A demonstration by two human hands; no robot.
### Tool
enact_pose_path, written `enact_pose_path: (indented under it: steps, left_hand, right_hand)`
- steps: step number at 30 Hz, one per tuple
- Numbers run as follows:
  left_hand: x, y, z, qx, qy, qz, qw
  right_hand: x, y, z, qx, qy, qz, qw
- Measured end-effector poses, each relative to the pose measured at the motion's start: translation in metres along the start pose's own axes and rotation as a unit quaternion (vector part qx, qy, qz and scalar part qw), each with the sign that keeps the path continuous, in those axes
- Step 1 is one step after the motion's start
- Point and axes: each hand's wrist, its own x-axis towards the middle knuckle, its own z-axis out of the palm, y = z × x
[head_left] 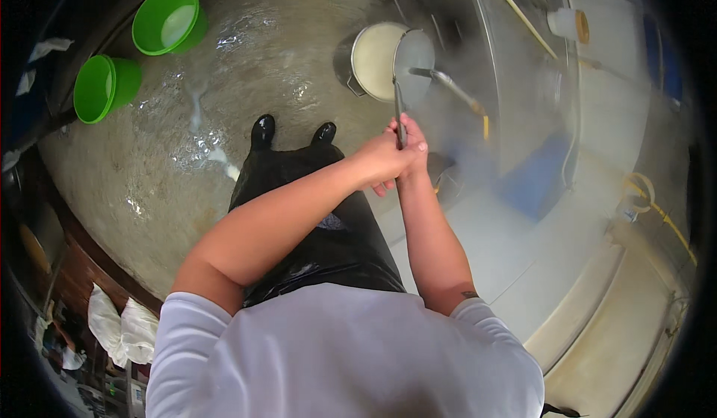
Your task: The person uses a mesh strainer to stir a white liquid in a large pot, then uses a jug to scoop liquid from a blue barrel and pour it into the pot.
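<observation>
In front of me my left hand [379,158] and my right hand [411,138] are close together, one against the other. Both are closed round the slim grey handle [400,123] of a round, grey metal scoop-like tool. Its wide round head [407,48] overlaps the right side of a metal pot [344,63] full of pale cream-coloured liquid [373,59]. I cannot tell whether the head touches the rim. A metal pipe [452,88] crosses beside the head on the right. The hands partly cover the handle's near end.
Two green buckets [202,26] [127,80], with pale stuff inside, stand at the far left on the wet floor [246,67]. Steam hazes the right side, round a blue object [538,175] and a metal vat [515,74]. White bags [138,328] lie at the lower left.
</observation>
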Motion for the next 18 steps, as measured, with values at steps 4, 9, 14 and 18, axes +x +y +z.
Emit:
enact_pose_path:
  steps: [4, 9, 14, 18]
  left_hand:
    - [0.031, -0.006, 0.016, 0.042, 0.018, -0.04, 0.998]
    - [0.033, -0.012, 0.025, 0.031, -0.002, -0.026, 0.999]
    - [0.027, -0.019, 0.02, -0.053, 0.062, -0.012, 0.997]
    - [0.022, -0.025, 0.028, -0.118, 0.078, -0.014, 0.99]
  right_hand:
    - [0.001, 0.003, -0.003, -0.065, 0.095, -0.026, 0.993]
    - [-0.011, 0.002, -0.028, -0.114, 0.084, -0.024, 0.99]
    - [0.0, -0.065, -0.09, -0.461, 0.193, -0.231, 0.834]
    - [0.039, -0.147, -0.17, -0.651, 0.343, -0.367, 0.57]
